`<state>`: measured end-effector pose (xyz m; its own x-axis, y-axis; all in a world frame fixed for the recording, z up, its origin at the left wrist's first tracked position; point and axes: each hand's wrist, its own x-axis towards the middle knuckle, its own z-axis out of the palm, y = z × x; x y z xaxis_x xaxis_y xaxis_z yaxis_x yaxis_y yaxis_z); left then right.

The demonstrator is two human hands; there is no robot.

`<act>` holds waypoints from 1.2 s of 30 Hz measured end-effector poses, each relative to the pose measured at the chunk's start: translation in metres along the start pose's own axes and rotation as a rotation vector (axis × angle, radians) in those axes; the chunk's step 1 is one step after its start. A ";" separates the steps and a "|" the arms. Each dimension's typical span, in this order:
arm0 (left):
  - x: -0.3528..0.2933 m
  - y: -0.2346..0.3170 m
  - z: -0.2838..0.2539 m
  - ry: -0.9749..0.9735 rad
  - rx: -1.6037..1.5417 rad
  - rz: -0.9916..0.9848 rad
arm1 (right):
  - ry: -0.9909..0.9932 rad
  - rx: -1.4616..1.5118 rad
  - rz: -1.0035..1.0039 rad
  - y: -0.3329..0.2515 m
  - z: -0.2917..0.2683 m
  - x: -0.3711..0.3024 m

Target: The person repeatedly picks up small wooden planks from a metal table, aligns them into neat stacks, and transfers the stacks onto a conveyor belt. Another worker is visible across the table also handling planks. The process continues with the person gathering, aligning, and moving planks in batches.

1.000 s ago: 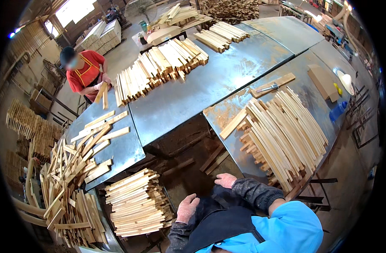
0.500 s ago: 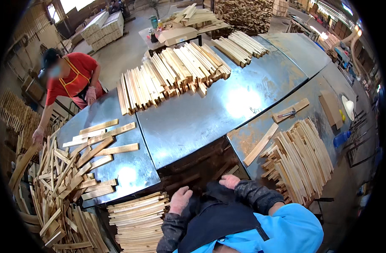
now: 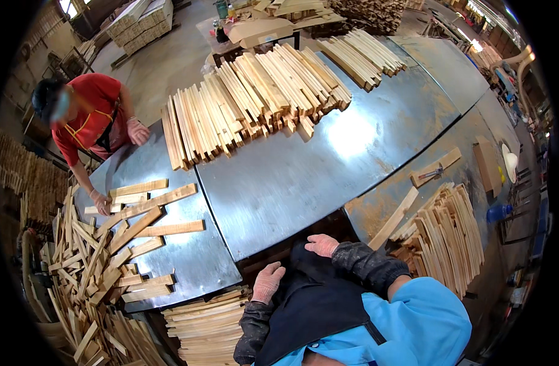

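Note:
My left hand (image 3: 268,283), in a pale pink glove, is beside the dark apron (image 3: 316,305), just above a stack of wooden strips (image 3: 209,326). Its fingers are loosely stretched and nothing shows in them. My right hand (image 3: 322,245), gloved alike, sits at the apron's upper edge by the metal table's (image 3: 273,195) front edge. Its fingers point left, loosely apart, with nothing visible in them. To its right lies a single wooden strip (image 3: 394,218), beside a pile of strips (image 3: 450,238).
A long row of wooden strips (image 3: 255,100) lies along the table's far side. Loose boards (image 3: 102,262) heap up at the left, where a co-worker in red (image 3: 90,116) reaches over them. A small tool (image 3: 430,173) lies on a board at the right, near a blue bottle (image 3: 499,213).
My body and both hands have come closer to the table edge. The co-worker's reaching hand has left a long board at the far left and is now at short boards on the table.

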<state>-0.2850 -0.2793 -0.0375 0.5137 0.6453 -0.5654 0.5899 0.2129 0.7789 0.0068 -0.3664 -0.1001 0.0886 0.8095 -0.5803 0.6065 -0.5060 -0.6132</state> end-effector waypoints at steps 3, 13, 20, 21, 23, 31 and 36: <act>0.040 0.020 -0.006 0.029 0.024 0.020 | -0.093 -0.056 -0.086 0.000 -0.023 0.047; 0.222 0.146 -0.039 0.159 0.125 -0.086 | 0.024 0.209 0.025 -0.016 -0.141 0.150; 0.349 0.211 -0.076 0.418 0.262 -0.026 | 0.294 0.130 -0.151 -0.097 -0.269 0.258; 0.370 0.221 -0.085 0.457 0.303 -0.020 | 0.447 0.102 -0.143 -0.114 -0.286 0.276; 0.412 0.241 -0.104 0.497 0.362 -0.054 | 0.573 0.033 -0.164 -0.139 -0.326 0.310; 0.536 0.293 -0.152 0.553 0.534 -0.287 | 0.285 -0.166 0.130 -0.178 -0.392 0.393; 0.546 0.306 -0.140 0.782 0.224 -0.178 | 0.268 -0.200 0.170 -0.178 -0.389 0.410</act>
<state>0.0889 0.2405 -0.0699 -0.1312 0.9569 -0.2591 0.7740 0.2622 0.5763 0.2425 0.1713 -0.0211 0.3889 0.7815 -0.4878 0.7053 -0.5932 -0.3880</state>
